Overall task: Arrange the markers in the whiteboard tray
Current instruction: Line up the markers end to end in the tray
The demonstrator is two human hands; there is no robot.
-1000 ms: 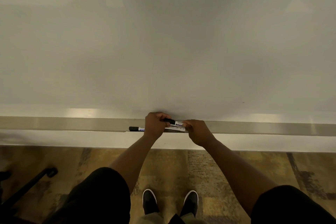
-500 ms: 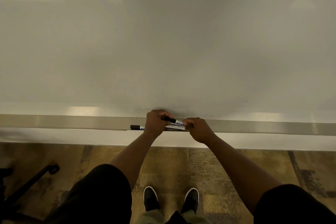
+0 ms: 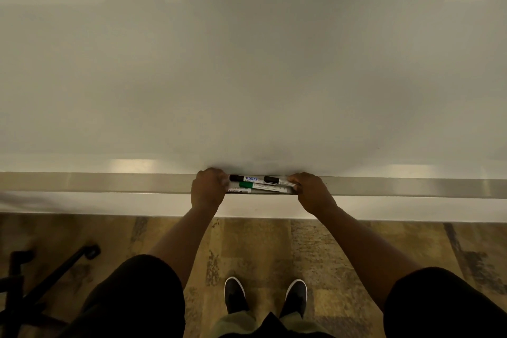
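Whiteboard (image 3: 247, 63) fills most of the view, blank, w/ a soft shadow in the middle above the tray. Floor (image 3: 260, 250) below the tray is patterned brown/tan. Whiteboard tray (image 3: 109, 182) runs as a long metal strip across the full width at the board's lower edge, a white band just under it.

Two bare forearms reach up from black short sleeves (image 3: 142, 291) to the tray's middle. Black chair base (image 3: 41, 282) w/ a caster sits on the floor well below the tray, far left. Two dark shoes (image 3: 236, 295) w/ white soles stand on the floor below the tray's centre, toes toward the board.

Left hand (image 3: 208, 189) is on the tray at the left end of the marker group, fingers curled over the tray into a loose fist, knuckles toward the board; it touches the markers' left ends, but can't tell if it's actually gripping one. Right hand (image 3: 311, 191) is on the tray at the group's right end, fingers bent, fingertips pressed to the markers' right ends; grip vs push: can't tell.

Markers lie flat in the tray between the two hands, lengthwise, packed side by side. Black-capped marker (image 3: 244, 178) is nearest the board, white barrel w/ blue label, and a second black cap (image 3: 271, 180) shows to its right in the same row. Green-capped marker (image 3: 245, 185) lies just in front. Another white barrel (image 3: 236, 190) lies at the tray's front lip, cap colour unclear.
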